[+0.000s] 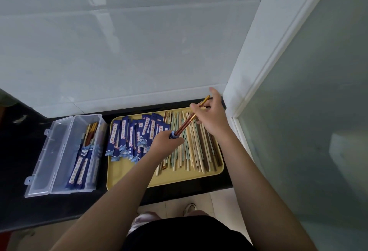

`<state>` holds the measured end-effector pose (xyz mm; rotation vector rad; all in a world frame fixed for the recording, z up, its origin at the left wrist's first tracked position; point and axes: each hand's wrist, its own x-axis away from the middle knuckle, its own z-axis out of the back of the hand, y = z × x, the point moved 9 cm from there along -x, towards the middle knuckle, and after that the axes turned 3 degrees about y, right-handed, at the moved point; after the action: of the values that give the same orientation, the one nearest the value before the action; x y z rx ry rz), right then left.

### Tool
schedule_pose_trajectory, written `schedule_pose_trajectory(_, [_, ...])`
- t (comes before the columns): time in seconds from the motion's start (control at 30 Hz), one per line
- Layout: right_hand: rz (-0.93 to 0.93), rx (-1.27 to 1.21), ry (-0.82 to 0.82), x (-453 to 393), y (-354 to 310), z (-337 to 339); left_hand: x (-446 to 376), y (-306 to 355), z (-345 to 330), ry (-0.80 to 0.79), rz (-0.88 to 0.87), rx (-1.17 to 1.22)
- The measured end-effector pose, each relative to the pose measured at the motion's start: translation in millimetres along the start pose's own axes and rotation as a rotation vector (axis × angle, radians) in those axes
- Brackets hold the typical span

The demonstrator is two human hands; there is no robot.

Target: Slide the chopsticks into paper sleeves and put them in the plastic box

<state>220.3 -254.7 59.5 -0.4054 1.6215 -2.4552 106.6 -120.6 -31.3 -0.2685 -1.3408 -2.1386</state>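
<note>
Presently the work stands at the insertion step. The left hand (166,141) grips a blue paper sleeve (172,135) near its mouth, fingers curled round it, over the middle of the yellow tray (127,175). The right hand (211,117) pinches a reddish-brown pair of chopsticks (186,124) near the gold-coloured top end, with the index finger raised clear. The pair's lower tips sit at or just inside the sleeve mouth; how deep they have entered cannot be told, as the left hand covers the sleeve body.

The controlling relation is alignment. The pair's long axis runs on a diagonal, from the right hand at upper right down to the left hand at lower left. The sleeve must lie along that same line for the pair to travel in; in my judgement the push belongs to the right hand, with the left steadying.

Loose chopsticks (197,147) lie packed on the right half of the tray, under both hands. Unused sleeves (131,137) are heaped on its left half. The plastic box (65,155) stands open just left of the tray on the dark counter (18,151), already holding several sleeved pairs. It lies nearer the left hand, which is the likelier one to carry the finished pair across.
</note>
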Motion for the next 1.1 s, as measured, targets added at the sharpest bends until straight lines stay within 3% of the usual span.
schedule_pose_trajectory(0.1, [0.086,0.033,0.128,-4.9,-3.6,7.4,-1.5,-0.8,0.2,0.003,0.007,0.013])
schedule_pose_trajectory(0.23, [0.176,0.182,0.026,2.2,-7.1,-16.3,-3.7,3.8,0.6,0.004,-0.006,0.063])
schedule_pose_trajectory(0.4, [0.122,0.184,-0.046,5.5,-2.7,-33.9,-1.8,5.0,10.8,0.021,-0.029,0.044])
schedule_pose_trajectory(0.57, [-0.044,0.13,-0.057,4.0,13.2,-52.3,2.6,-6.6,34.4,-0.036,-0.02,0.267])
schedule_pose_trajectory(0.7, [-0.131,0.4,-0.192,9.5,36.1,-97.7,-0.1,-38.9,78.6,0.111,0.022,0.268])
schedule_pose_trajectory(0.87, [-0.101,0.616,-0.319,25.8,53.7,-165.2,4.5,-83.8,158.8,0.456,0.083,0.154])
schedule_pose_trajectory(0.97, [-0.176,0.641,-0.246,30.2,65.5,-187.9,12.6,-112.2,207.4,0.601,0.16,0.057])
schedule_pose_trajectory(1.1, [-0.328,0.694,-0.084,32.0,77.9,-197.5,17.1,-144.6,240.4,0.583,0.3,-0.07])
